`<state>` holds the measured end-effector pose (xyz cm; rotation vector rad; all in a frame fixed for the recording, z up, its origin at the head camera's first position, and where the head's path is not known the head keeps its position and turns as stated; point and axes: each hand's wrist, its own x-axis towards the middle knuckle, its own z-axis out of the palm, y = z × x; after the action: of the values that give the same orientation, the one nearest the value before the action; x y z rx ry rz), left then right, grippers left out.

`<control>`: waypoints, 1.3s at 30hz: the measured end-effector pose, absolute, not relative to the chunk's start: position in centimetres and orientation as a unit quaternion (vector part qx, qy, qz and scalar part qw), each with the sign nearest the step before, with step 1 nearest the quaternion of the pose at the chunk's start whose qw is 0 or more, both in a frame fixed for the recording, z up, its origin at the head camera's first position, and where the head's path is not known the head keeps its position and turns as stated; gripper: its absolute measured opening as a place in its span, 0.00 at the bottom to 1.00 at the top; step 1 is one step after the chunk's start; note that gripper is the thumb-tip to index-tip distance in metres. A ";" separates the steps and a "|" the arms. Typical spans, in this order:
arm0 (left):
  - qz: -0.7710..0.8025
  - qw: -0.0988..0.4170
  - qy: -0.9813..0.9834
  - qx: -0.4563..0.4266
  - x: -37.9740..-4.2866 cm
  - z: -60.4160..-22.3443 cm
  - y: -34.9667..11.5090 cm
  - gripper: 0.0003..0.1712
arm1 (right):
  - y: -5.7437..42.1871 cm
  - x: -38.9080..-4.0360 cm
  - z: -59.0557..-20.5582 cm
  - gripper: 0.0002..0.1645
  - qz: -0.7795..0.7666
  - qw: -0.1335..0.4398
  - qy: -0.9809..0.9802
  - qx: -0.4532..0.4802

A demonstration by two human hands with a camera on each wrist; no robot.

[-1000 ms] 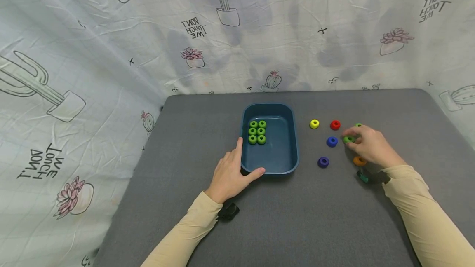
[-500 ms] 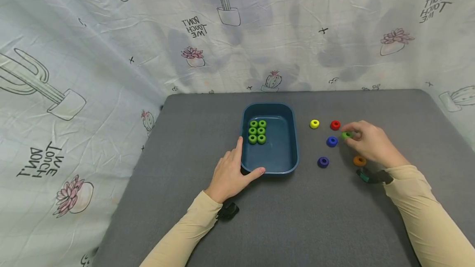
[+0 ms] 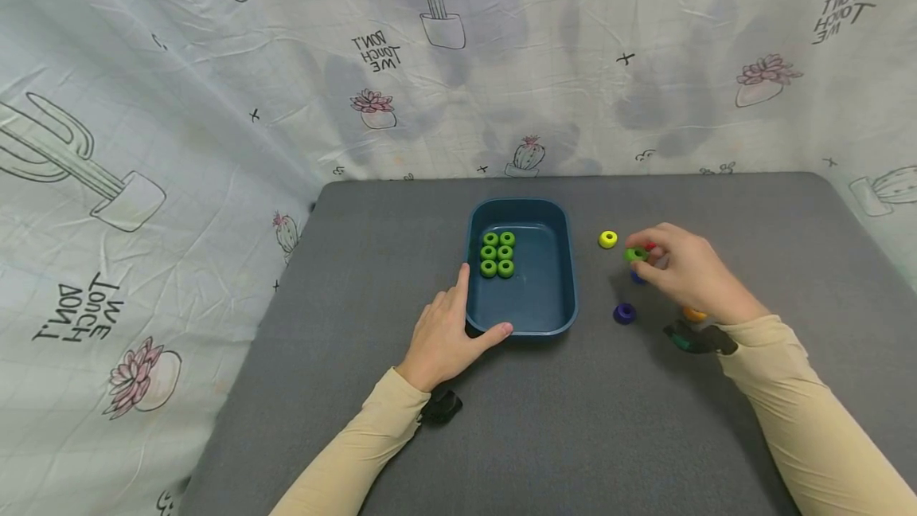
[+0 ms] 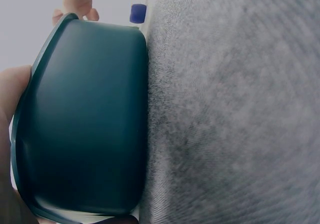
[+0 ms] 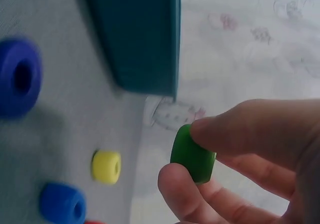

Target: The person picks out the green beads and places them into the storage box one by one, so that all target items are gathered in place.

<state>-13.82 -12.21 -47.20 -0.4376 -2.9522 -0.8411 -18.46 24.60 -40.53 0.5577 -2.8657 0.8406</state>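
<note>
In the head view my right hand (image 3: 684,269) pinches a green ring-shaped bead (image 3: 635,255) between thumb and fingers, raised over the table; the right wrist view shows the same green bead (image 5: 192,154) from the side. My left hand (image 3: 446,341) lies at the near left corner of a dark blue tray (image 3: 533,334), its fingers extended along the left side and its thumb on the near rim. Several green beads (image 3: 505,253) lie in two columns inside the tray. Partly covered by the right hand are a red bead (image 3: 650,246), a blue bead (image 3: 637,278) and an orange bead (image 3: 693,314).
Between tray and right hand, a yellow bead (image 3: 607,240) lies toward the back and a purple bead (image 3: 625,314) nearer the front, both on the grey table (image 3: 573,428). Behind the table hangs a white curtain (image 3: 544,38) printed with cacti.
My right hand has lifted the green bead off the table and carried it left, passing over the red and blue beads. The left hand and tray have stayed put.
</note>
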 end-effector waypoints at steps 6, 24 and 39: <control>-0.271 0.025 -0.952 -0.143 -13.8 -47.3 -12.2 0.68 | 22.1 -18.3 -40.2 0.16 0.289 0.048 -0.929 0.226; -0.272 0.005 -0.953 -0.131 -13.9 -47.2 -12.1 0.68 | 15.4 -19.1 -38.6 0.17 0.305 -0.011 -0.910 0.282; -0.266 0.017 -0.953 -0.143 -13.9 -47.1 -12.2 0.67 | 10.3 -21.6 -37.9 0.17 0.271 -0.049 -0.890 0.362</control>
<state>-13.93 -12.25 -47.06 -0.4446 -2.9634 -0.8269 -21.60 10.28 -37.91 1.1754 -2.8886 0.8808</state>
